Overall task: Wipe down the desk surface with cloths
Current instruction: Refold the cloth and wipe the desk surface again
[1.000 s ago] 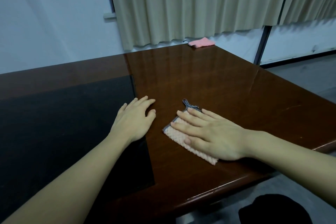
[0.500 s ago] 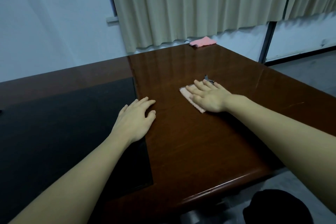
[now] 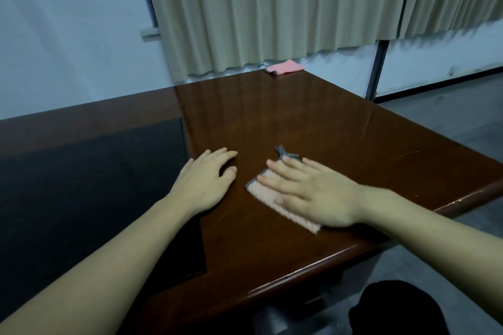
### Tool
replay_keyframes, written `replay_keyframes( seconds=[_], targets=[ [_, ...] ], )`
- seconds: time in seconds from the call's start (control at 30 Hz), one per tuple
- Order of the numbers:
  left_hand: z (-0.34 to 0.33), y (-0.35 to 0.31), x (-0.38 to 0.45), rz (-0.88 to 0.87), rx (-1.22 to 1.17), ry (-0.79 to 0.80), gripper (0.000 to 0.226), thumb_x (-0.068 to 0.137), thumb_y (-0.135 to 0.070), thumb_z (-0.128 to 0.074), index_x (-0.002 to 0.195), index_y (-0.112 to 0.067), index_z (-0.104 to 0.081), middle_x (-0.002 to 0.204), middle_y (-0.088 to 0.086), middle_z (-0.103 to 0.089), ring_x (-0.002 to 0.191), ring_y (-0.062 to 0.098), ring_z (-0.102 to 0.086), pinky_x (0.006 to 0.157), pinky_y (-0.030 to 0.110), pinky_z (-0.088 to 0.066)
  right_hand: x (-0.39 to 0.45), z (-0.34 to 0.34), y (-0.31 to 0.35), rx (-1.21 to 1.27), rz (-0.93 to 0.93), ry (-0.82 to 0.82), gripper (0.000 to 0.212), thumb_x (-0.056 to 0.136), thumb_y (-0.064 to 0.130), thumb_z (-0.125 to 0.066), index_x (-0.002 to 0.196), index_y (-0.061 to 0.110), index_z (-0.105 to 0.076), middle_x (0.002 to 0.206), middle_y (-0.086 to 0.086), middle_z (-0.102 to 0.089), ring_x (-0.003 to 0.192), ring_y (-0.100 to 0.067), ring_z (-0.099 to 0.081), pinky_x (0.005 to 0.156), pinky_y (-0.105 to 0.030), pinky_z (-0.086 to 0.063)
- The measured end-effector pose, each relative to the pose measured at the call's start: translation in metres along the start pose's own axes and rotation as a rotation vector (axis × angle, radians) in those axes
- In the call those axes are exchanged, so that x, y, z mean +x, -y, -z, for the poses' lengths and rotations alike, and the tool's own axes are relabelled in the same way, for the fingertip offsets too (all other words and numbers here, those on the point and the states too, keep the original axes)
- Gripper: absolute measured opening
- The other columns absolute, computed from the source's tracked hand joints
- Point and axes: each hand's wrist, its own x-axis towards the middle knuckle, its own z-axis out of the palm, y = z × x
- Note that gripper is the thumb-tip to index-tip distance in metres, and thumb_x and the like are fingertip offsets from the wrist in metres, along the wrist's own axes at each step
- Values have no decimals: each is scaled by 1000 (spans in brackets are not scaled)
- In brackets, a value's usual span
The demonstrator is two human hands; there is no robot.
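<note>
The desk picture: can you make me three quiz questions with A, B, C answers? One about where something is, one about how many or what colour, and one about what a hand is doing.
1. Where is the far cloth?
A. on the floor
B. at the desk's back edge
C. under the left hand

2. How many cloths are on the desk?
A. one
B. two
C. four

3. What is the right hand doing?
A. pressing flat on a cloth
B. making a fist in the air
C. pulling the curtain

Answers: 1 B, it lies by the curtain at the far edge. 2 B, the far one plus the near cloth. 3 A, straight fingers lie on the near cloth; the left hand rests on bare wood.
</note>
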Motion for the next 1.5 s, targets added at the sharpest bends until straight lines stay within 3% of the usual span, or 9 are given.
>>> replay_keyframes(
  seconds=[0.23, 0.37, 0.5, 0.6, 0.73, 0.93, 1.1, 1.37, 1.5],
  targets=[
    [-4, -3, -5, 10, 47, 3, 49, 107, -47, -33, 155, -41, -31, 167, -11, -20, 155, 17, -11, 126, 48, -5, 54, 5, -37, 57, -204, -29, 54, 107, 53, -10, 158, 47, 5, 170, 7, 12, 156, -17, 13, 126, -43, 6],
    [-3, -5, -6, 8, 48, 6, 49, 107, -47, -32, 156, -41, -31, 167, -11, -20, 155, 18, -11, 126, 48, -4, 27, 1, -12, 45, -143, -40, 54, 107, 54, -8, 158, 46, 8, 169, 7, 15, 155, -17, 16, 125, -41, 9],
    [-4, -4, -6, -2, 54, 5, 50, 107, -47, -32, 156, -40, -31, 167, -9, -20, 155, 19, -12, 126, 49, -5, -29, -5, 25, -9, -15, -27, 67, 87, 66, 8, 153, 53, 13, 165, 15, 23, 152, -12, 25, 123, -34, 15],
    [-5, -4, -5, 0, 62, 1, 50, 107, -48, -31, 156, -40, -31, 167, -9, -20, 155, 19, -12, 126, 49, -5, -58, -14, 32, 26, 20, -42, 53, 100, 62, -3, 151, 59, 14, 160, 22, 30, 147, -3, 32, 119, -27, 22],
    [-5, -5, -5, 6, 70, 11, 50, 107, -48, -31, 156, -40, -29, 168, -9, -19, 155, 20, -12, 126, 49, -5, -58, -11, 19, 45, 5, -1, 51, 104, 61, -10, 151, 60, 12, 158, 25, 30, 145, 1, 34, 116, -24, 24],
    [2, -16, 9, -3, 163, 58, 52, 106, -45, -34, 158, -40, -26, 169, -9, -14, 156, 23, -11, 126, 52, -6, 2, 1, -44, 40, -182, -20, 54, 107, 54, -14, 156, 50, 8, 168, 13, 16, 154, -13, 17, 124, -37, 9],
    [2, -36, 29, -33, 124, 66, 52, 106, -46, -34, 158, -40, -25, 169, -10, -14, 156, 22, -10, 126, 50, -6, 38, 7, -73, 71, -286, -16, 55, 108, 53, -11, 159, 45, 6, 170, 7, 13, 156, -19, 14, 126, -44, 6],
    [-16, -39, 35, -29, 129, 97, 53, 108, -48, -27, 160, -38, -20, 169, -9, -9, 156, 23, -4, 124, 53, -3, -16, -4, -43, 16, -79, -3, 53, 105, 56, -10, 152, 54, 14, 163, 16, 26, 151, -10, 27, 121, -32, 18],
    [-19, -38, 33, -29, 104, 60, 53, 107, -48, -26, 159, -39, -20, 169, -10, -8, 156, 21, -2, 125, 51, 1, -14, 3, -50, 51, -61, 57, 55, 100, 64, -6, 150, 58, 14, 160, 22, 29, 148, -4, 31, 120, -30, 19]
  ],
)
